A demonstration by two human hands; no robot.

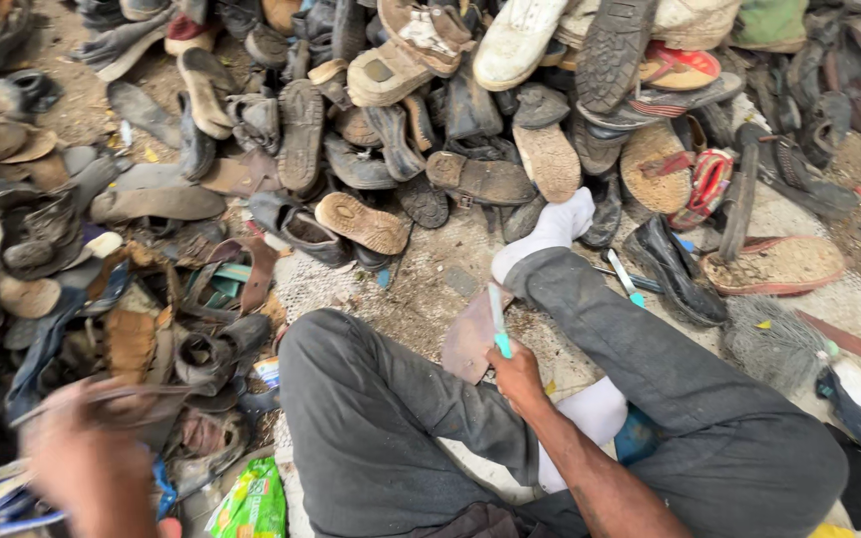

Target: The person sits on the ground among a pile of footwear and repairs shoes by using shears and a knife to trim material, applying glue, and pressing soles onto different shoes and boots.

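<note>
A flat brownish piece of sole material [468,339] rests on the ground between the person's grey-trousered legs, its lower right edge just under the right hand [518,374]. That hand is closed around a teal-handled tool [498,321], whose pale blade points up and away across the brown piece. The left hand [87,458] is low at the left edge, blurred, well apart from the brown piece; it appears to pinch a thin strap or strip [102,397] that runs off to the right, though the blur makes its grip hard to read. A white-socked foot [550,231] lies just beyond the brown piece, toes toward a large heap of worn shoes and sandals [430,130]. A second teal-handled tool [626,279] lies on the ground beside the right leg, near a black shoe [675,269]. A green packet [251,503] sits by the left knee.
</note>
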